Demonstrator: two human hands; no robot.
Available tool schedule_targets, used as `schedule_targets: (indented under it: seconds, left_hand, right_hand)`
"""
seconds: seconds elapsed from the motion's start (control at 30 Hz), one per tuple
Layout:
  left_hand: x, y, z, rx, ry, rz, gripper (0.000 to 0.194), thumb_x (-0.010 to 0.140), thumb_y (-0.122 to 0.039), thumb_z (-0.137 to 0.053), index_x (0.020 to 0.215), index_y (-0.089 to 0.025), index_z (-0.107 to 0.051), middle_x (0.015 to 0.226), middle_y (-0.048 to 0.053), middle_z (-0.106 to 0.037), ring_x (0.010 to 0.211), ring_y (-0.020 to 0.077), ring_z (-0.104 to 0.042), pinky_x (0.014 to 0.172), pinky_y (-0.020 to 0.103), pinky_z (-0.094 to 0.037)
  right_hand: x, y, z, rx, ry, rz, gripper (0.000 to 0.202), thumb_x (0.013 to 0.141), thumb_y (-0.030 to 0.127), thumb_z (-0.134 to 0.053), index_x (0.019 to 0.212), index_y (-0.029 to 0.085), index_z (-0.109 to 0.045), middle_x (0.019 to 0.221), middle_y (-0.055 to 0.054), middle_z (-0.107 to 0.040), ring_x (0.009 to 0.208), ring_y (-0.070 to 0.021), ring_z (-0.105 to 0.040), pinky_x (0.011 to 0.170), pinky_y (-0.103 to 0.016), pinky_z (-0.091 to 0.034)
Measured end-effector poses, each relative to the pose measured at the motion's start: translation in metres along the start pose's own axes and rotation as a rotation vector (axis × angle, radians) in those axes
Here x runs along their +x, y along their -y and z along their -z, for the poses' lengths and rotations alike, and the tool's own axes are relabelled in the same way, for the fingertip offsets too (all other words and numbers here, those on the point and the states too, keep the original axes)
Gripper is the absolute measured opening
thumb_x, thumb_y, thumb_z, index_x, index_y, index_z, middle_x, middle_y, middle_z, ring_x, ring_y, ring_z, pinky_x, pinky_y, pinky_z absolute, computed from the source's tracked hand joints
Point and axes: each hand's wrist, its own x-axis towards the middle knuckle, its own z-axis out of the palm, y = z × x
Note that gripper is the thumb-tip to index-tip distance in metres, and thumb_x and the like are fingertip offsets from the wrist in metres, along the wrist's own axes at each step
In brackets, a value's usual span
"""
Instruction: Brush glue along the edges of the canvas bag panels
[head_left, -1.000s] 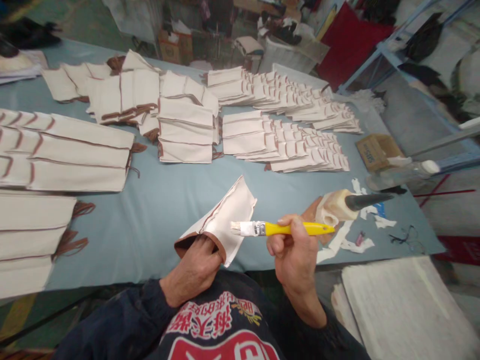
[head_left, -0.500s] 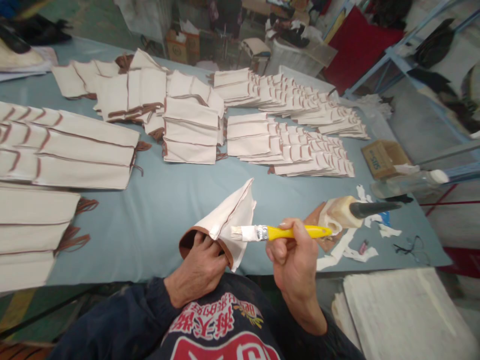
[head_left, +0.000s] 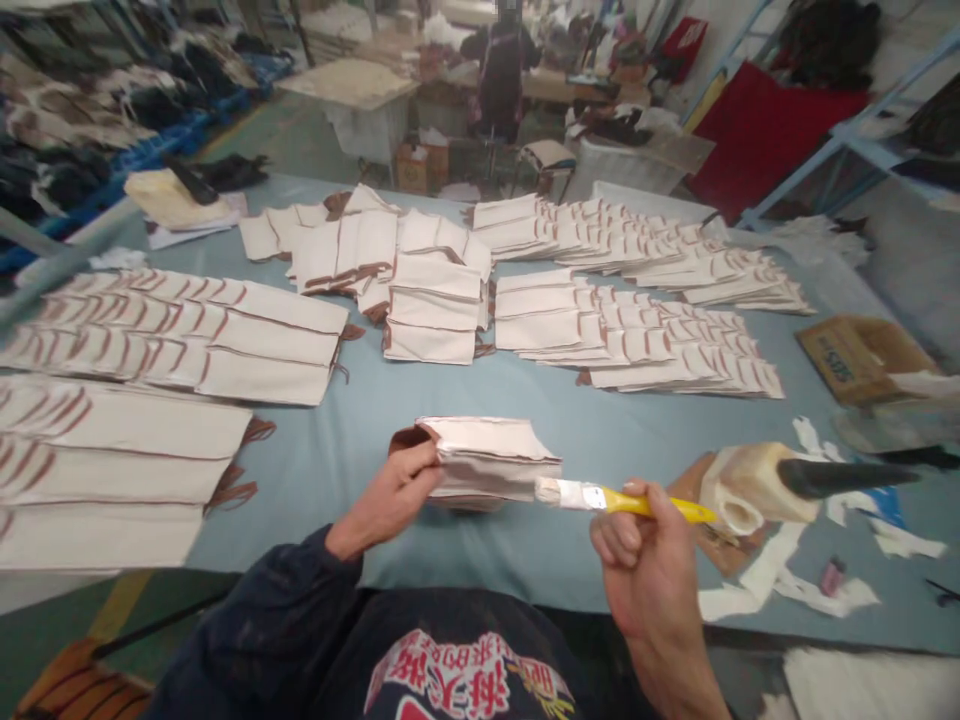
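Note:
A cream fabric piece (head_left: 491,445) with a brown-lined opening lies near the front of the blue-grey table. My left hand (head_left: 394,495) pinches its left edge at the opening. In my right hand (head_left: 645,550) is a yellow-handled brush (head_left: 619,500), its bristles pointing left beside the fabric's lower right corner. Whether the bristles touch the fabric, I cannot tell. To the right of my right hand stands a cut-open cream container (head_left: 754,480) with a dark handle, on a brown scrap.
Overlapping rows of cream pieces cover the table (head_left: 360,440) at left (head_left: 172,330) and back right (head_left: 637,320). White strips (head_left: 761,575) and a small pink spool (head_left: 832,577) lie at right, near a cardboard box (head_left: 862,355). A person (head_left: 504,70) is in the background.
The fabric piece has turned from a tilted cone to lying level and flatter. My left hand has come out of its opening to the edge. The view has shifted left and up.

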Motion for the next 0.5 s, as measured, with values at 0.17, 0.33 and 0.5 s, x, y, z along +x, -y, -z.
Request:
schedule_targets:
  seconds: [0.17,0.33,0.5]
  left_hand:
    - [0.021,0.031,0.05,-0.206,-0.152,0.219,0.017,0.073,-0.023,-0.064,0.088,-0.017,-0.07,0.079,0.003,-0.075,0.078,0.0225,-0.069,0.072,0.03,-0.055]
    - [0.03,0.077,0.067,-0.355,-0.176,0.396,0.03,0.065,-0.022,-0.071,0.094,-0.018,-0.07,0.087,0.008,-0.079,0.082,0.0259,-0.075,0.076,0.034,-0.06]
    - [0.034,0.099,0.08,-0.372,-0.24,0.446,0.032,0.063,-0.026,-0.072,0.094,-0.017,-0.07,0.091,0.01,-0.081,0.091,0.0304,-0.077,0.081,0.037,-0.06]
  right_hand:
    - [0.0,-0.004,-0.005,0.02,0.022,-0.053,0.036,0.074,0.052,-0.079,0.08,0.022,-0.06,0.042,0.015,-0.036,0.034,-0.0042,-0.023,0.04,-0.017,-0.022]
    - [-0.001,-0.012,-0.01,0.04,0.029,-0.113,0.04,0.068,0.052,-0.085,0.079,0.021,-0.062,0.042,0.014,-0.037,0.035,-0.0036,-0.024,0.04,-0.017,-0.023]
    - [-0.003,-0.022,-0.017,-0.008,0.062,-0.103,0.039,0.077,0.056,-0.079,0.083,0.021,-0.062,0.043,0.014,-0.036,0.036,-0.0047,-0.023,0.04,-0.018,-0.023]
